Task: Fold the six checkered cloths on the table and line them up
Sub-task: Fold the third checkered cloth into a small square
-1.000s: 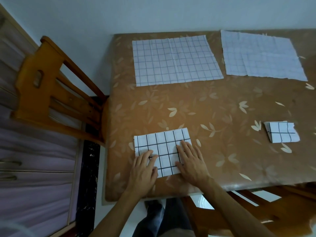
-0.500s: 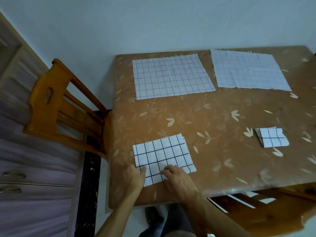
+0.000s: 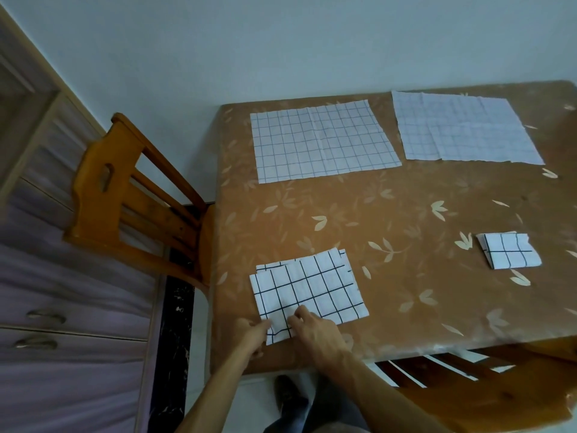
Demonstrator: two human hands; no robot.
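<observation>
**A dining corner in a home**

A table under a glossy brown cover printed with pale leaves stands against a plain pale wall. An orange-brown wooden chair with a slatted back sits at its left side, and a second wooden chair of the same colour shows at the near right (only partly in view). A lilac-grey cabinet with drawers and curved metal handles lines the left.

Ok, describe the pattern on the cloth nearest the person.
The cloth is white with a bold black grid, clearest in the head view.
</observation>
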